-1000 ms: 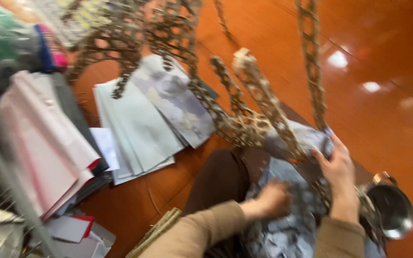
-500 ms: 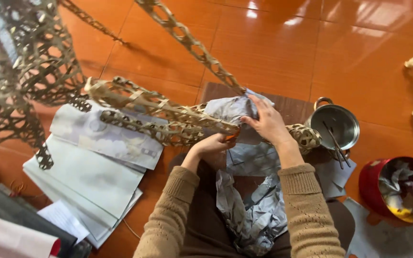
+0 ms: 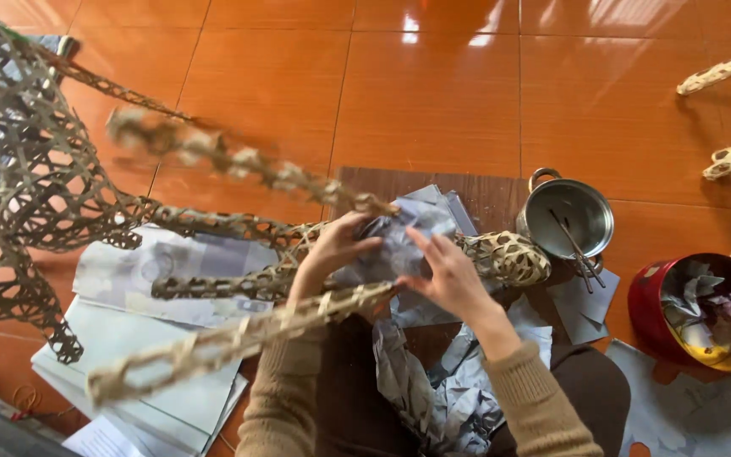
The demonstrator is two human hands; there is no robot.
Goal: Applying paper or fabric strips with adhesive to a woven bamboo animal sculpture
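A large woven bamboo lattice frame (image 3: 19, 195), shaped like an animal with long legs, lies tilted across the orange tiled floor. One of its legs (image 3: 501, 256) crosses my lap. My left hand (image 3: 332, 250) and my right hand (image 3: 446, 279) both press a crumpled sheet of grey paper (image 3: 399, 237) around that leg. More grey paper (image 3: 442, 398) hangs down over my lap.
A steel pot (image 3: 568, 218) with sticks in it stands at the right. A red bowl (image 3: 700, 311) holds paper scraps. Stacked newspaper sheets (image 3: 145, 338) lie at the left. A brown mat (image 3: 484, 190) lies under the work. Other woven legs (image 3: 725, 72) show at the right edge.
The view has swung and steadied over the lap. The frame's legs have shifted lower across the picture. Both hands have come together on the grey paper at the leg.
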